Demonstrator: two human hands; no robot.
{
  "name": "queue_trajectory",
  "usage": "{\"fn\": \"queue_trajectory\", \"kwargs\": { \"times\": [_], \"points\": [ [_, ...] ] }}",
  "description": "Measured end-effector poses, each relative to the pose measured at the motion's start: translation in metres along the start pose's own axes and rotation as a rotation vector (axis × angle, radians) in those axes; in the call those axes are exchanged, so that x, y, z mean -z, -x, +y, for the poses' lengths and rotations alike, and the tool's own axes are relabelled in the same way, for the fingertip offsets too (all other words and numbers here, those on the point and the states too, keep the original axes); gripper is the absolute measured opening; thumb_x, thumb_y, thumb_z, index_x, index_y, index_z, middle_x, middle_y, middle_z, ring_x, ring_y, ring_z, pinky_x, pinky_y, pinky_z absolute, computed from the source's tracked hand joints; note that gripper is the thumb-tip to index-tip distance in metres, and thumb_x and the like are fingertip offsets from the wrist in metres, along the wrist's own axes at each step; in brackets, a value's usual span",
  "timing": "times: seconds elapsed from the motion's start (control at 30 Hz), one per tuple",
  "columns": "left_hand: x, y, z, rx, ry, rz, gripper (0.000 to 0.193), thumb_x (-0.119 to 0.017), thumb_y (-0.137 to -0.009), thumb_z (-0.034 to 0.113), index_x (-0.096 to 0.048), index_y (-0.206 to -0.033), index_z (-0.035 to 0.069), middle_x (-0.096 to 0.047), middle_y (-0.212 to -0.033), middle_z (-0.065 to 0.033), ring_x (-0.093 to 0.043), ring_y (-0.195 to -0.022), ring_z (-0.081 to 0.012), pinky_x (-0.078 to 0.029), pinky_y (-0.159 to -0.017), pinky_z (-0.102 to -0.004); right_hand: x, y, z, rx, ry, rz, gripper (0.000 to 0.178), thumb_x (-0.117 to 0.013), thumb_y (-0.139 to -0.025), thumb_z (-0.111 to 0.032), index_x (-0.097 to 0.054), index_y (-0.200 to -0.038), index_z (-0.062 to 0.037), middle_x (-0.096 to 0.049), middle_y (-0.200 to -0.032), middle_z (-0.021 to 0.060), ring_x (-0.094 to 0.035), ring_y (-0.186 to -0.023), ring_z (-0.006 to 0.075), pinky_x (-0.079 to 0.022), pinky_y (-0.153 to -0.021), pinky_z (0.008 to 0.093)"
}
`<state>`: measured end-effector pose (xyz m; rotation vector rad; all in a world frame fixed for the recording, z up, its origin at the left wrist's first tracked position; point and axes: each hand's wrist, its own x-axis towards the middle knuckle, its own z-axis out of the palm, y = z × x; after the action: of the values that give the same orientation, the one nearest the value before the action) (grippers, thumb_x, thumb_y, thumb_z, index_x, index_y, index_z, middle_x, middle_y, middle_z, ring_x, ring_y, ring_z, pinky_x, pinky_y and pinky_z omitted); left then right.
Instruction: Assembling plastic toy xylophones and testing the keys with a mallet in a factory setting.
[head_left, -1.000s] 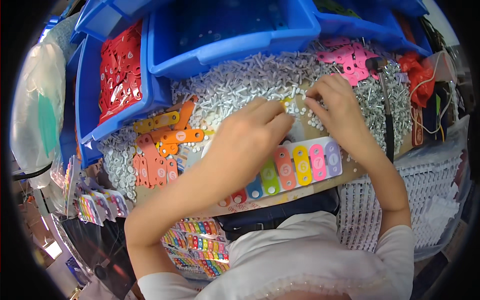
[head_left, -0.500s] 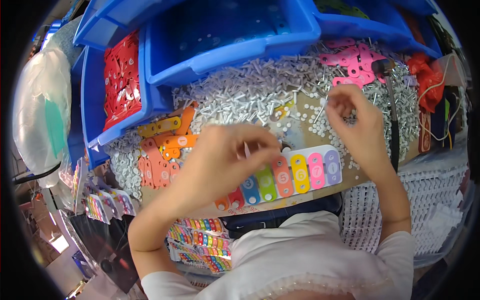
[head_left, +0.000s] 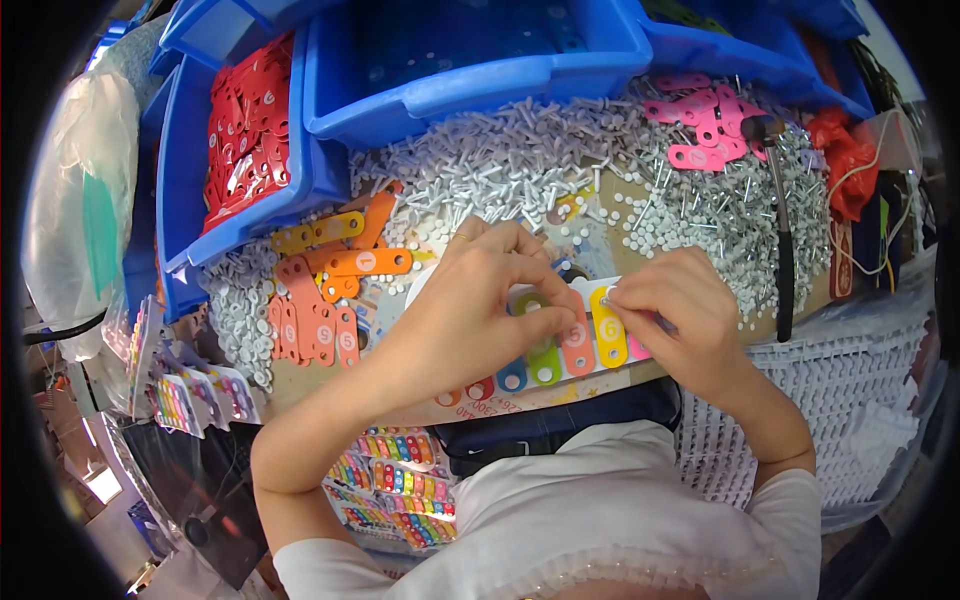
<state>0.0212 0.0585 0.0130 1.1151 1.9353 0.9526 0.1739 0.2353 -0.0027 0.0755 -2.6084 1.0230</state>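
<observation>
Here both hands sit over a white frame [head_left: 580, 352] carrying a row of coloured bars, lying on the table [head_left: 300, 385] just in front of the person. Left hand [head_left: 480, 300] rests on the frame's left part, fingers bent down onto the green bar [head_left: 541, 355] and the salmon bar [head_left: 577, 345]; grip looks narrow, fingertips pressing, nothing lifted. Right hand [head_left: 685, 320] is at the frame's right end w/ thumb and forefinger pinched on a small white pin [head_left: 606, 300] at the top of the yellow bar [head_left: 609, 340]. A blue bar [head_left: 513, 377] and red bar [head_left: 478, 390] peek out below the left hand.

Behind the hands: a heap of white pins [head_left: 520, 160], pink tags [head_left: 705, 125] on it to the right, a hammer [head_left: 778, 200] beside the right hand. Orange tags [head_left: 330, 290] lie left of the left hand; blue bins [head_left: 440, 95] at the back, one w/ red tags [head_left: 245, 125].
</observation>
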Motion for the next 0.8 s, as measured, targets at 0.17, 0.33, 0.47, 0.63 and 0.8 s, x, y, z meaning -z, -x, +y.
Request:
{"fn": "queue_trajectory", "kwargs": {
  "times": [0.17,0.33,0.47,0.63,0.8],
  "points": [
    [0.004,-0.003,-0.003,0.134,0.153,-0.07,0.014,-0.078,-0.076,0.012,-0.076,-0.09,0.01,-0.054,-0.093,-0.0011,-0.048,-0.096,-0.0173,-0.044,-0.08,-0.0283,-0.002,0.008,-0.011,0.167,0.336,-0.016,0.025,-0.076,-0.069,-0.008,-0.067,-0.091,-0.0061,-0.066,-0.096,0.0043,-0.059,-0.086,0.0214,-0.043,-0.078,0.0399],
    [0.006,-0.007,0.001,0.173,0.156,-0.096,0.013,-0.077,-0.076,0.009,-0.076,-0.089,0.007,-0.054,-0.093,-0.0017,-0.049,-0.099,-0.0174,-0.044,-0.085,-0.0288,-0.001,0.019,-0.02,0.185,0.488,-0.09,0.026,-0.074,-0.073,-0.018,-0.069,-0.097,-0.0083,-0.066,-0.103,0.0039,-0.057,-0.088,0.0211,-0.04,-0.082,0.0417],
    [0.008,-0.012,-0.002,0.173,0.184,-0.118,0.013,-0.078,-0.076,0.013,-0.077,-0.088,0.01,-0.056,-0.091,-0.0008,-0.048,-0.098,-0.0178,-0.039,-0.091,-0.0316,0.011,0.003,-0.005,0.111,0.174,-0.107,0.019,-0.071,-0.076,-0.014,-0.068,-0.093,-0.0058,-0.066,-0.098,0.0047,-0.059,-0.089,0.0206,-0.042,-0.082,0.0386],
    [0.01,-0.013,0.006,0.216,0.154,-0.142,0.013,-0.08,-0.074,0.016,-0.078,-0.087,0.013,-0.056,-0.09,0.0,-0.049,-0.097,-0.018,-0.036,-0.093,-0.0325,0.009,-0.029,0.03,-0.126,0.126,-0.069,0.016,-0.07,-0.076,-0.009,-0.066,-0.09,-0.0025,-0.063,-0.092,0.0063,-0.055,-0.089,0.0258,-0.042,-0.08,0.0372],
    [0.011,-0.013,0.003,0.223,0.119,-0.129,0.015,-0.081,-0.073,0.017,-0.078,-0.087,0.013,-0.057,-0.091,-0.0006,-0.048,-0.097,-0.0181,-0.036,-0.093,-0.0317,-0.005,-0.052,0.043,-0.151,0.094,-0.167,0.012,-0.069,-0.077,-0.007,-0.063,-0.086,-0.0016,-0.059,-0.087,0.0078,-0.052,-0.091,0.0268,-0.042,-0.08,0.0355]
  ]
}}
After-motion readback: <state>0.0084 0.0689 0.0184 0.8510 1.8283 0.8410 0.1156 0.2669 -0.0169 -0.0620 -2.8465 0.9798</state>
